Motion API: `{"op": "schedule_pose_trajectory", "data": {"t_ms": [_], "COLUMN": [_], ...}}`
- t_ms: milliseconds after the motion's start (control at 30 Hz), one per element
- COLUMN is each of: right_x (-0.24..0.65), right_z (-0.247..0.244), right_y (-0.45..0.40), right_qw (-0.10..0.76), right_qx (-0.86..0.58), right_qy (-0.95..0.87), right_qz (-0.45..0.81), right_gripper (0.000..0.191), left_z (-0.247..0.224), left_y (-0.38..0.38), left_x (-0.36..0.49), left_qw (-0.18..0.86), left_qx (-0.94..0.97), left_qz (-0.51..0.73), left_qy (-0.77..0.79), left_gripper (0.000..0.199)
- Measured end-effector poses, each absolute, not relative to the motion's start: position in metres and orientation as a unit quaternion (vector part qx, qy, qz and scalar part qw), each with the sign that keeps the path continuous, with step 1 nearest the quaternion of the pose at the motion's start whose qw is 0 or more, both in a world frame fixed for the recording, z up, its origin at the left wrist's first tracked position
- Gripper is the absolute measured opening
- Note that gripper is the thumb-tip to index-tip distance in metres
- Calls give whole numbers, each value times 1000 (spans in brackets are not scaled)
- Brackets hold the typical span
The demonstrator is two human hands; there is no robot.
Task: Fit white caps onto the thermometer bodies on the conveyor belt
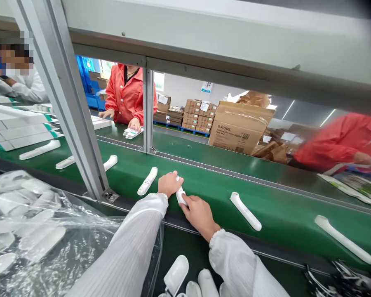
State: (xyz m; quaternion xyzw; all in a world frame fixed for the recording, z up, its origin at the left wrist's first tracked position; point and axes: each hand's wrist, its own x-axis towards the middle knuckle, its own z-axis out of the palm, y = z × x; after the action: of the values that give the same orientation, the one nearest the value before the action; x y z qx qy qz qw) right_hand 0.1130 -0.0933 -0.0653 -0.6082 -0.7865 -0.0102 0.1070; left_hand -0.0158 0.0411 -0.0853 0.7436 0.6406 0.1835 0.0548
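On the green conveyor belt, both my hands hold one slim white plastic handheld device. At its far end my left hand is closed with fingers around the tip. My right hand pinches the near end between thumb and fingers. Much of the device is hidden under them. To the left lies a similar white device with small buttons facing up. Another white device, with a bent head, rests to the right, and one more white device lies farther right.
A clear plastic bag of white parts stands at front left. White casings lie below my hands, black and white cables at lower right. A metal post rises left. Across the belt are a person in red and a cardboard box.
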Motion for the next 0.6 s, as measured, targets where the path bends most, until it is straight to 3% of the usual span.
{"op": "schedule_pose_trajectory", "data": {"t_ms": [233, 433, 500, 600], "right_x": [133, 139, 142, 143], "right_z": [-59, -46, -40, -37], "right_y": [-101, -111, -126, -154], "right_qw": [50, 68, 120, 167], "right_qx": [-621, -646, -597, -408], "right_qy": [-782, -760, -793, -874], "right_qz": [3, -7, 37, 202], "right_gripper": [30, 31, 34, 43], "left_z": [-90, -65, -56, -48], "left_y": [39, 29, 23, 22], "left_x": [3, 5, -6, -34], "left_qw": [56, 95, 44, -55], "left_qx": [750, 787, 800, 775], "left_qz": [175, 107, 145, 208], "left_qy": [636, 600, 581, 594], "left_gripper": [32, 44, 51, 44]}}
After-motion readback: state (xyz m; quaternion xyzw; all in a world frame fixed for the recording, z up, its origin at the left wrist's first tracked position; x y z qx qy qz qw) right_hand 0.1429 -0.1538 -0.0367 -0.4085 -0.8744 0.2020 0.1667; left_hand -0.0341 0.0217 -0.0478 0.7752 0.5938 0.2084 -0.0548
